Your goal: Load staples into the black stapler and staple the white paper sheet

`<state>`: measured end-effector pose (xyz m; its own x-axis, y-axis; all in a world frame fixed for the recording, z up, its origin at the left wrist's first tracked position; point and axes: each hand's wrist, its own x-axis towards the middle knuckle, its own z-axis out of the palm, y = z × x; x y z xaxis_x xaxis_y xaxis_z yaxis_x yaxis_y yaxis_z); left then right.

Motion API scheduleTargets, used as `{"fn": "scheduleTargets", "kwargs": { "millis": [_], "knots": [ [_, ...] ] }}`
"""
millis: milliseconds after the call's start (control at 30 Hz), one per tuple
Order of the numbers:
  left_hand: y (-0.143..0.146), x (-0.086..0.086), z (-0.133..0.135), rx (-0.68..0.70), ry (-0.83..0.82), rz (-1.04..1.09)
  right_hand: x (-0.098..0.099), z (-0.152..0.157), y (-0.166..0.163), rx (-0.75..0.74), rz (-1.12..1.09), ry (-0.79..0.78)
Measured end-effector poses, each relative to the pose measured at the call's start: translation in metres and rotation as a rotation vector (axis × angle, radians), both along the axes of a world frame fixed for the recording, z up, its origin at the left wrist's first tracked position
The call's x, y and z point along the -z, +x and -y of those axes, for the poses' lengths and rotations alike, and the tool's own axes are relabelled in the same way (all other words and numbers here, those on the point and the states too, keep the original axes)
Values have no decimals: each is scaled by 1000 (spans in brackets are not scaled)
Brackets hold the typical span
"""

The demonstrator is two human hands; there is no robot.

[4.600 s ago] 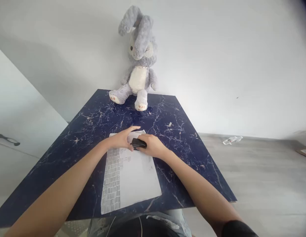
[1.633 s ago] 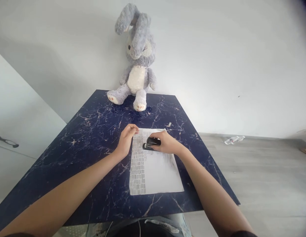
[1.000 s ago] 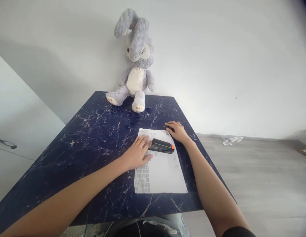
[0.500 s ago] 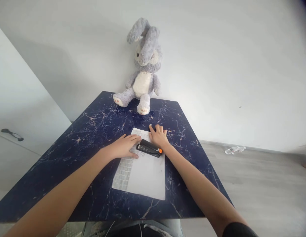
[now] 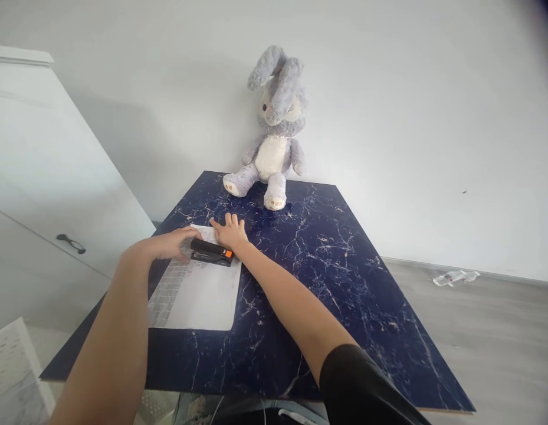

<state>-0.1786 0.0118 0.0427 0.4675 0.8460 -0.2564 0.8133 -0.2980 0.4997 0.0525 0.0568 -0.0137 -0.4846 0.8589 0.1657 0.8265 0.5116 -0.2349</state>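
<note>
A printed paper sheet point(image 5: 203, 301) lies on the left part of the dark blue marbled table, with a black stapler point(image 5: 210, 252) resting across its upper part. The stapler has an orange patch at its right end. At the stapler's left end, my left hand point(image 5: 170, 243) lies over the sheet's left edge, thumb and fingers apart on either side of that end. My right hand point(image 5: 230, 232) rests palm down at the sheet's upper right corner, fingers spread, its wrist just beyond the stapler's orange end.
A grey plush rabbit point(image 5: 276, 141) sits at the table's point(image 5: 322, 283) far edge against the wall. To the left stands a white cabinet point(image 5: 48, 177) with a dark handle. A clear plastic item point(image 5: 455, 277) lies on the floor at right.
The sheet and stapler have slid left across the table, along with both hands. My left wrist is more bent. The view has shifted, so the rabbit appears farther right.
</note>
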Motion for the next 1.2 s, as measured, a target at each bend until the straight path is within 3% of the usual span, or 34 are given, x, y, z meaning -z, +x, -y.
{"fn": "scheduleTargets", "kwargs": {
  "millis": [67, 167, 267, 333, 400, 567, 667, 833, 1000, 1067, 1200],
  "knots": [
    [-2, 1, 2, -19, 12, 30, -3, 0, 3, -17, -89, -22],
    [-3, 2, 1, -38, 41, 80, -11, 12, 21, 1, -425, -46],
    [-8, 3, -4, -207, 154, 25, -17, 36, 42, -121, -703, -172],
    [-10, 4, -6, -368, 292, -39, -17, 53, 52, -303, -638, -300],
    [-7, 4, -8, -452, 432, -49, -15, 66, 57, -414, -494, -333],
    [24, 2, -9, -480, 638, 111, -7, 78, 65, -341, -323, -204],
    [46, 2, -11, -464, 674, 274, -8, 84, 84, -323, -313, -193],
    [83, 12, -12, -424, 560, 402, -12, 101, 149, -303, -361, -222],
    [147, 34, -4, -191, 329, 513, -14, 113, 213, -213, -361, -260],
    [171, 42, 2, -153, 281, 479, -16, 117, 224, -185, -354, -247],
    [194, 54, 14, 33, 490, 174, -22, 120, 226, -168, -311, -201]
  ]
}}
